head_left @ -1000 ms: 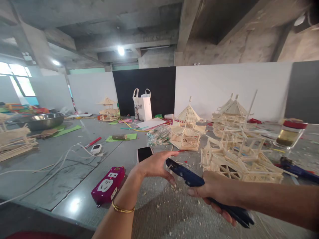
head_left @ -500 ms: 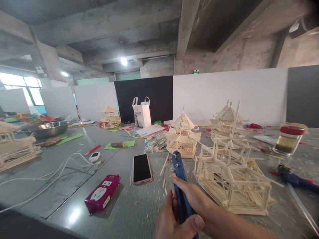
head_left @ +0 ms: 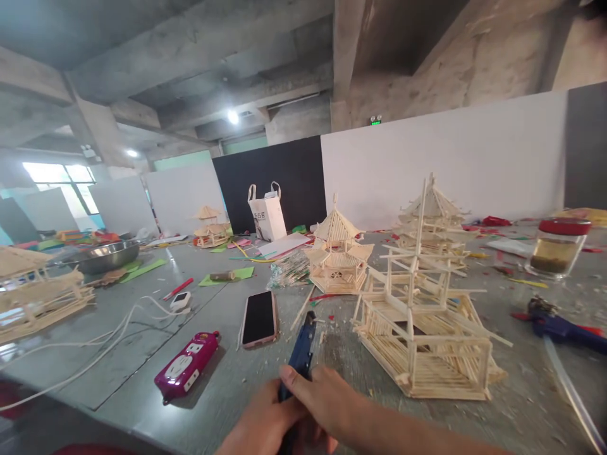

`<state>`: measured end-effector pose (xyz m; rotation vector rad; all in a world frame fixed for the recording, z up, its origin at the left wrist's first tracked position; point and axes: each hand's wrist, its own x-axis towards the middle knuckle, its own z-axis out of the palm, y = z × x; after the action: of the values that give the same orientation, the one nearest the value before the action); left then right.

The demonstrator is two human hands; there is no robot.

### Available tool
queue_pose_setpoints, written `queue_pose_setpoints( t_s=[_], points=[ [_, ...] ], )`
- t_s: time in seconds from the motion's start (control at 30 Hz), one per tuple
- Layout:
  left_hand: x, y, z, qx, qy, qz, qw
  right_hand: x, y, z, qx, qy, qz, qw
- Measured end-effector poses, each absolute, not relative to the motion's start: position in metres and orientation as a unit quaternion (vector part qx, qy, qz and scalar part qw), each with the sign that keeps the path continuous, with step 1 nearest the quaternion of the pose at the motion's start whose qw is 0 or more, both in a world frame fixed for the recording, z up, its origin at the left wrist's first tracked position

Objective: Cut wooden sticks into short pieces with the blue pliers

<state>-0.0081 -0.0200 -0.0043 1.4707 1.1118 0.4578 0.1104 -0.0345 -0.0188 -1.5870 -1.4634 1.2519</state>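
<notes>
Both of my hands are wrapped round a long dark blue hand tool [head_left: 303, 351] that looks like a cutter, its narrow end pointing away from me over the table. My right hand [head_left: 334, 395] grips it from above, the thumb lying across the body. My left hand [head_left: 272, 411] closes on the lower part, and its fingers are partly covered by the right hand. To the right stands an unfinished pavilion frame [head_left: 427, 335] of thin wooden sticks, apart from my hands. A small stick pavilion with a pointed roof [head_left: 339, 253] stands behind the tool.
A phone [head_left: 259, 319] and a purple power strip [head_left: 187, 366] lie left, near white cables [head_left: 126, 316]. Other stick pavilions [head_left: 434, 215], a bundle of sticks [head_left: 289, 270], a paper bag [head_left: 267, 216], a metal bowl [head_left: 107, 258], a red-lidded jar [head_left: 557, 249] and a glue gun [head_left: 564, 328] surround the work.
My hands and the blue tool have moved left and lower, and the tool has turned in my grip. The right hand now covers more of the left. The view has tilted and shifted slightly.
</notes>
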Motion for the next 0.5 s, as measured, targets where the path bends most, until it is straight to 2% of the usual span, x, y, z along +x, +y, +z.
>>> queue_pose_setpoints(
  t_s=[0.13,0.3,0.5],
  points=[
    [-0.008,-0.018,0.001,0.683,0.518,0.139,0.496,0.103,-0.029,-0.012,-0.609,-0.481,0.542,0.322],
    [-0.001,-0.023,0.013,0.687,0.536,0.055,0.487,0.106,-0.029,0.003,-0.523,-0.42,0.692,0.269],
    [0.009,-0.028,0.028,0.638,0.612,0.035,0.466,0.113,-0.032,0.004,-0.523,-0.411,0.696,0.269]
  ],
)
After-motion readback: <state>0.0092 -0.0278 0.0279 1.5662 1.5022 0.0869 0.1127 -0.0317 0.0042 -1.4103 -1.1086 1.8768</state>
